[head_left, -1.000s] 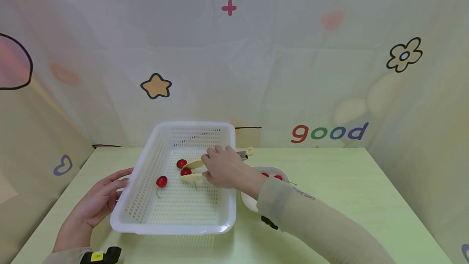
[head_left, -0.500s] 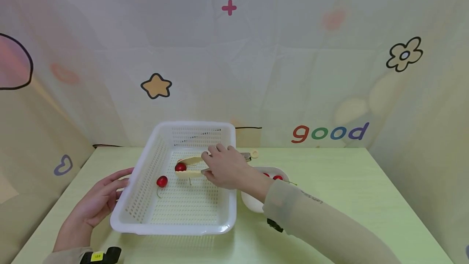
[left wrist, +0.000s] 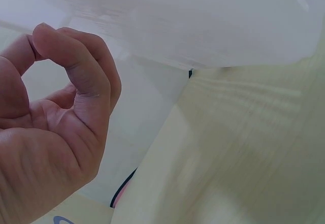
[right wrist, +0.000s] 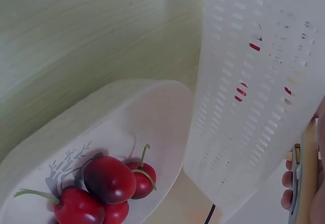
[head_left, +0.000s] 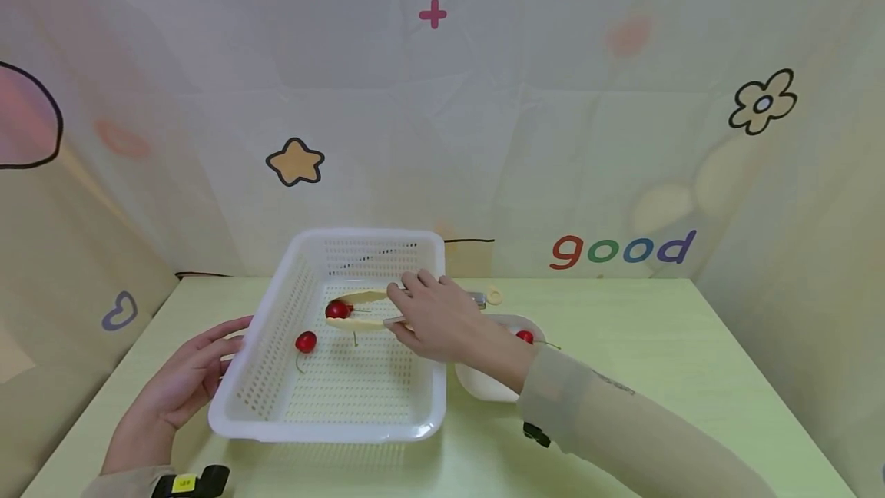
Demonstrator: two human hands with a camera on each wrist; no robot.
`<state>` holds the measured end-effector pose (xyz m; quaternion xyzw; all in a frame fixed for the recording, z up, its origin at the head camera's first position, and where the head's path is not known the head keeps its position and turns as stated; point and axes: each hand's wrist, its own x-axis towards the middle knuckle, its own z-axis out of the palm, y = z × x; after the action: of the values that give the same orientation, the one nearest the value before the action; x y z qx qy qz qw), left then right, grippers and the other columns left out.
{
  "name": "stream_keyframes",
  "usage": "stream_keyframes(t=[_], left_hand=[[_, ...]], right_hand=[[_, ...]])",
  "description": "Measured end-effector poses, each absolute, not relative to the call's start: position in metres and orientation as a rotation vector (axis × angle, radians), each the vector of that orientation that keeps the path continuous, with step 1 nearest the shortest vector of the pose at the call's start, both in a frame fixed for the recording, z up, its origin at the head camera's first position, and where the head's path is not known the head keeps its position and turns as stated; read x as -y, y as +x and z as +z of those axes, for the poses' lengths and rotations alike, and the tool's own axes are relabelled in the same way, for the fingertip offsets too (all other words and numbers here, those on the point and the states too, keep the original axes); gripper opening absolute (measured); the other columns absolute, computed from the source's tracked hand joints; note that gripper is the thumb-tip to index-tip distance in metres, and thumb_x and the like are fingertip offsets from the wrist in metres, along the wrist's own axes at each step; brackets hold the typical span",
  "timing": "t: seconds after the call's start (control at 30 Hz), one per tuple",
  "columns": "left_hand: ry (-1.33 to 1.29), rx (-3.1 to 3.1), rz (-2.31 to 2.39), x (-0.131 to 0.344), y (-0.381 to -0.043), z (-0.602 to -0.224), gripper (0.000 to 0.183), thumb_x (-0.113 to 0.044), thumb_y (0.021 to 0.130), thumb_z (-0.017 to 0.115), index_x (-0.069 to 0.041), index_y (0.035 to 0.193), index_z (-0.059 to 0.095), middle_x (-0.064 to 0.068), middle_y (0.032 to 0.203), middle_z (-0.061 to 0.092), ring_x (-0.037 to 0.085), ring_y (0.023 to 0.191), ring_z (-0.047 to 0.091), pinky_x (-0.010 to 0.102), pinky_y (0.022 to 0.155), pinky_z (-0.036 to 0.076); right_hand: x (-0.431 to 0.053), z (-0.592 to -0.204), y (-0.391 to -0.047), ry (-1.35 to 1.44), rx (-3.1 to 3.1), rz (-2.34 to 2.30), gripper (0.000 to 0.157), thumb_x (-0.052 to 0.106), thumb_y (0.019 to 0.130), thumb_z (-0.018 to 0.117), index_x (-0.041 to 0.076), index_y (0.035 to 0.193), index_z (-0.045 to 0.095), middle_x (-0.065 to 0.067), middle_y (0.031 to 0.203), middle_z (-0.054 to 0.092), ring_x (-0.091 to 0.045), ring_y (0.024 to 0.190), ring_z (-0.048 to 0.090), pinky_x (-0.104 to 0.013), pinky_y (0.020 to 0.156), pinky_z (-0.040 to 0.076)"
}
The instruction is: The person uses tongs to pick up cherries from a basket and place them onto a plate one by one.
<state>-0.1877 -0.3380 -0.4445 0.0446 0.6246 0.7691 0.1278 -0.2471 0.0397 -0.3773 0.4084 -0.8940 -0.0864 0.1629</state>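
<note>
Likely for steadiness, left hand (head_left: 185, 384) touches perforated basket (head_left: 321, 431) at 9 o'clock, fingers loosely bent, gripping nothing; right hand (head_left: 441, 320) curls fingers round tongs (head_left: 361, 325), tips flanking cherry (head_left: 336, 310) toward basket's 11 o'clock.

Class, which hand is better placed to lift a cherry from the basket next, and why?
Probably the right hand: it holds the tongs, their tips either side of a cherry inside the basket. The left hand is at the basket's outer wall and holds no tool.
</note>
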Motion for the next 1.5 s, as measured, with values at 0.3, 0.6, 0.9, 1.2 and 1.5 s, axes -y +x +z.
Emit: stream_keyframes(t=[0.3, 0.6, 0.9, 1.2, 1.5], left_hand=[[0.123, -1.83, 2.23, 0.337, -0.189, -0.443, 0.029, -0.015, 0.111, 0.047, -0.031, 0.127, 0.065, -0.001, 0.118, 0.073, 0.021, 0.098, 0.073, 0.039, 0.081, 0.06], [0.139, -1.83, 2.229, 0.336, -0.189, -0.443, 0.03, -0.014, 0.111, 0.047, -0.031, 0.126, 0.066, -0.001, 0.117, 0.073, 0.021, 0.098, 0.074, 0.038, 0.081, 0.06], [0.204, -1.788, 2.241, 0.336, -0.19, -0.443, 0.033, -0.011, 0.111, 0.043, -0.029, 0.128, 0.066, 0.001, 0.117, 0.074, 0.022, 0.098, 0.074, 0.039, 0.08, 0.06], [0.209, -1.772, 2.25, 0.336, -0.189, -0.443, 0.033, -0.011, 0.111, 0.043, -0.028, 0.129, 0.066, 0.002, 0.117, 0.074, 0.022, 0.098, 0.074, 0.039, 0.08, 0.06], [0.215, -1.771, 2.252, 0.338, -0.187, -0.445, 0.035, -0.01, 0.111, 0.041, -0.028, 0.128, 0.066, 0.003, 0.115, 0.075, 0.021, 0.097, 0.074, 0.038, 0.078, 0.061]], right_hand=[[-0.057, -0.369, -0.239, 1.16, 2.523, -0.118, 0.039, 0.044, 0.105, 0.052, 0.012, 0.126, 0.053, -0.002, 0.104, 0.051, -0.019, 0.087, 0.046, -0.029, 0.066, 0.043], [-0.085, -0.361, -0.236, 1.099, 2.506, 0.088, 0.041, 0.039, 0.102, 0.059, 0.011, 0.131, 0.055, -0.003, 0.102, 0.052, -0.019, 0.087, 0.046, -0.03, 0.068, 0.044], [-0.118, -0.361, -0.222, 1.04, 2.482, 0.204, 0.044, 0.037, 0.099, 0.063, 0.009, 0.133, 0.056, -0.006, 0.112, 0.059, -0.022, 0.094, 0.053, -0.033, 0.072, 0.05], [-0.15, -0.366, -0.205, 0.943, 2.495, 0.279, 0.049, 0.034, 0.094, 0.069, 0.008, 0.134, 0.059, -0.008, 0.115, 0.061, -0.026, 0.102, 0.058, -0.04, 0.083, 0.053], [-0.178, -0.377, -0.191, 0.88, 2.514, 0.303, 0.051, 0.036, 0.094, 0.069, 0.007, 0.135, 0.059, -0.009, 0.117, 0.062, -0.027, 0.104, 0.058, -0.043, 0.086, 0.054]])
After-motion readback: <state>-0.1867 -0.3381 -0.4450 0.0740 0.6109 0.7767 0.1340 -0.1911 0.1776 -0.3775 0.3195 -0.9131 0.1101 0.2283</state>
